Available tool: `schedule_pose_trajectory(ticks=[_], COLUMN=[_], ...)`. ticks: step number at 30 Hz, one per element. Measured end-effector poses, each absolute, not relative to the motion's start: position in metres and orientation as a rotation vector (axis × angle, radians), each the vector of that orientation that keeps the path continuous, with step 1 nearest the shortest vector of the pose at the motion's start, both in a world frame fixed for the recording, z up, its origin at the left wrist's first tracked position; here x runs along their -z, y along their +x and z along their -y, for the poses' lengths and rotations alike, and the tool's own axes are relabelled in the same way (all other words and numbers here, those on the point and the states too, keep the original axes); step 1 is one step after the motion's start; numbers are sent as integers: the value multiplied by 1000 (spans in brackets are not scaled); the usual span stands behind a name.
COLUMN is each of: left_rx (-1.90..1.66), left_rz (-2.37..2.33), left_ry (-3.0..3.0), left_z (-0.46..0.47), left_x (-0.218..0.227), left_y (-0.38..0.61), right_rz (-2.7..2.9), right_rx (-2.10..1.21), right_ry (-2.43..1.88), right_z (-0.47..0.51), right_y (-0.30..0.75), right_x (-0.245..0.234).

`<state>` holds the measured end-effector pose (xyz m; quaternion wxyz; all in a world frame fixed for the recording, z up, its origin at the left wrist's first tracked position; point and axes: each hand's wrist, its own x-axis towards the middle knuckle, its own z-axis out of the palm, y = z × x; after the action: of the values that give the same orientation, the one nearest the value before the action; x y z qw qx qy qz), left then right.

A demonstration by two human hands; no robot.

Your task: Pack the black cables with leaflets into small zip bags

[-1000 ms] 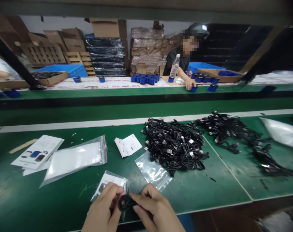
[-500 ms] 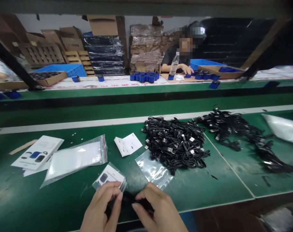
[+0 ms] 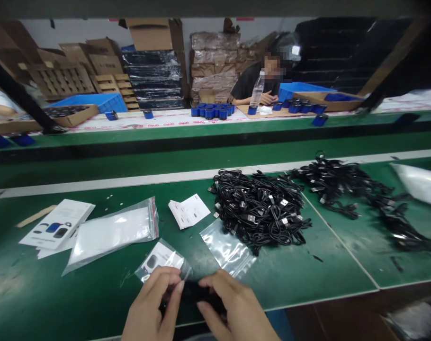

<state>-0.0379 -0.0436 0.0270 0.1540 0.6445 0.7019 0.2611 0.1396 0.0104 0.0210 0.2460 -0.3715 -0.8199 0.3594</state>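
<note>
My left hand (image 3: 152, 308) and my right hand (image 3: 233, 310) are at the near edge of the green bench (image 3: 308, 270), fingers pinched together. Between them sits a small black coiled cable (image 3: 196, 292), mostly hidden by my fingers. My left fingertips also touch a small clear zip bag (image 3: 162, 263) with a printed card inside. An empty clear zip bag (image 3: 227, 248) lies just beyond my right hand. A pile of black USB cables (image 3: 260, 208) is behind it.
A larger zip bag (image 3: 112, 232) and leaflets (image 3: 57, 227) lie at left; folded cards (image 3: 189, 210) at centre. A second cable heap (image 3: 350, 187) and a plastic bag (image 3: 419, 182) lie at right. Across the conveyor, a person (image 3: 261, 83) sits by blue parts (image 3: 211, 112) and a bottle (image 3: 256, 94).
The black cable loop, held up clearly a second ago, has gone lower between my hands and is now mostly hidden. The person opposite has pulled an arm back from the belt.
</note>
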Motion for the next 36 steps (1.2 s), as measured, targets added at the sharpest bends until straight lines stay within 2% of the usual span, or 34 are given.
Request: schedule_pose_trajectory(ticks=[7,11,18,20,26,31,36], left_rx=[-709,-682,-763,-760,-694,-685,-704], left_rz=[-1961,-1928,-1964,-1998,-2023,-2046,-1988], left_ry=[1876,1818,1804,1764,1704,1772,1935], left_z=[39,39,43,42,38,39,45], left_x=[-29,-35,-43,-41,-33,-33,-26], left_y=[-38,-36,-36,-37,-44,-44,-37], right_rz=[2546,2768,2812,2786,2415,2479,2389], right_rx=[-542,-429,-267,-297,-790,-546,-685], right_ry=[-886,-811,-799,-813,-983,-1087,-1101], right_z=[-8,-12,-10,-11,-11,-7,-7], right_y=[136,127,119,121,130,127,125], right_x=[-20,-27,-19,-23,-34,-25,-21])
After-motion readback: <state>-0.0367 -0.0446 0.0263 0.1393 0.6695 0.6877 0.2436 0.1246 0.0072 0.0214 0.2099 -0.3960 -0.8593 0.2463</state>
